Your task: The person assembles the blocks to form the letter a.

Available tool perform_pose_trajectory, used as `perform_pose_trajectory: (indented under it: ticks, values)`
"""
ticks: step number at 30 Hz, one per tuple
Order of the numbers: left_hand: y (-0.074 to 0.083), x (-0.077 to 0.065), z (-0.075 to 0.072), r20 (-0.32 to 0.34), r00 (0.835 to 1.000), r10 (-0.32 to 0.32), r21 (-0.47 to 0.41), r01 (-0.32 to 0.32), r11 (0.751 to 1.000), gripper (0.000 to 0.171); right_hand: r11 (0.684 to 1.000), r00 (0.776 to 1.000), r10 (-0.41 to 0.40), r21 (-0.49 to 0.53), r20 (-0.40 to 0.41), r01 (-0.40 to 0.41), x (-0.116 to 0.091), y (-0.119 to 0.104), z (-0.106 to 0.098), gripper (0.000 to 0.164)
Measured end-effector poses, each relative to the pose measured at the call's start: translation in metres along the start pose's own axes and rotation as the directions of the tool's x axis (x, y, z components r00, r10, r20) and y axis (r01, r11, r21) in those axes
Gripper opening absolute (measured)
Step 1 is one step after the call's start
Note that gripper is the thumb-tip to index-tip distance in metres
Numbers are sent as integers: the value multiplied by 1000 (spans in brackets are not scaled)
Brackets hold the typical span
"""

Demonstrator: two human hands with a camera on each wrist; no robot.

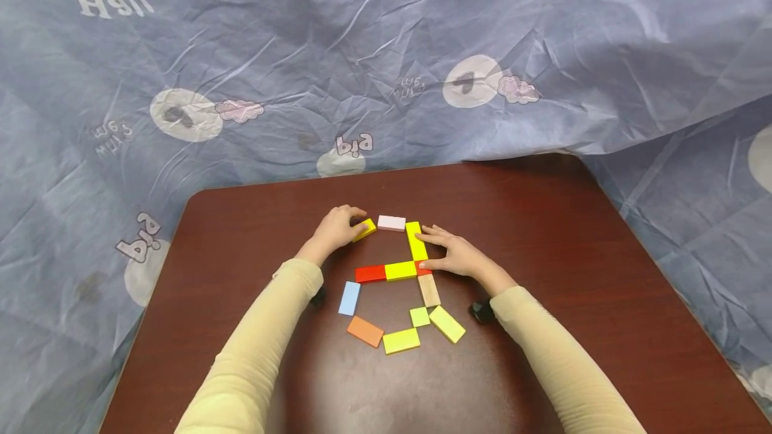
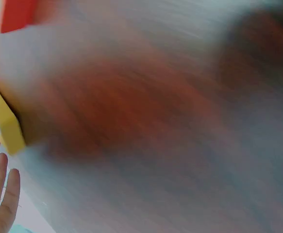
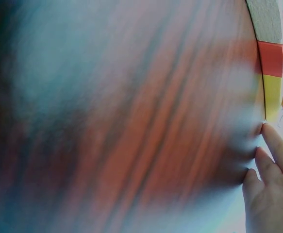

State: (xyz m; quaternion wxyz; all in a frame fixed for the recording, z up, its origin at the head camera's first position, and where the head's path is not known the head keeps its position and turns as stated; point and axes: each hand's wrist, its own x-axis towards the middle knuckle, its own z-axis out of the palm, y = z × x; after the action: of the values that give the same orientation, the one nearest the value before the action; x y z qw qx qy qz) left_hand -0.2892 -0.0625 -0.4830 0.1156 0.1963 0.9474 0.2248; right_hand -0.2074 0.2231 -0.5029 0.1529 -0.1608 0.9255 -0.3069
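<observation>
My left hand (image 1: 335,228) is at a yellow block (image 1: 365,229) at the upper left of a block outline, its thumb against the block. In the left wrist view its other visible fingers (image 2: 10,191) are straight beside the yellow block (image 2: 8,124); the thumb is outside that view. My right hand (image 1: 461,256) reaches in from the right. Its thumb touches a small red block (image 1: 424,266), and its index finger lies at an upright-running yellow block (image 1: 416,241). In the right wrist view the fingers (image 3: 277,150) are extended beside the yellow block (image 3: 272,94).
A pink block (image 1: 392,223) lies between the hands. Below are a red block (image 1: 370,274), a yellow block (image 1: 401,271), a wooden block (image 1: 429,291), a blue block (image 1: 349,299), an orange block (image 1: 365,331) and several yellow-green blocks (image 1: 401,341). The brown table (image 1: 512,206) meets a patterned cloth (image 1: 386,86) behind.
</observation>
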Motion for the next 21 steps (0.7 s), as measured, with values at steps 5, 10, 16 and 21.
perform_pose_trajectory:
  ticks: [5, 10, 16, 21]
  values:
    - [19, 12, 0, 1, 999, 47, 5, -47, 999, 35, 1000, 1000, 1, -4, 1, -1, 1, 0, 2, 73]
    - [31, 22, 5, 10, 999, 45, 22, -46, 999, 30, 1000, 1000, 2, 0, -4, -2, 0, 0, 2, 73]
    - [31, 27, 13, -12, 999, 31, 21, -31, 999, 25, 1000, 1000, 2, 4, -7, -2, -2, 0, 0, 73]
    - [31, 27, 19, -41, 999, 35, -1, -35, 999, 23, 1000, 1000, 3, -2, -3, -3, -3, 2, 0, 73]
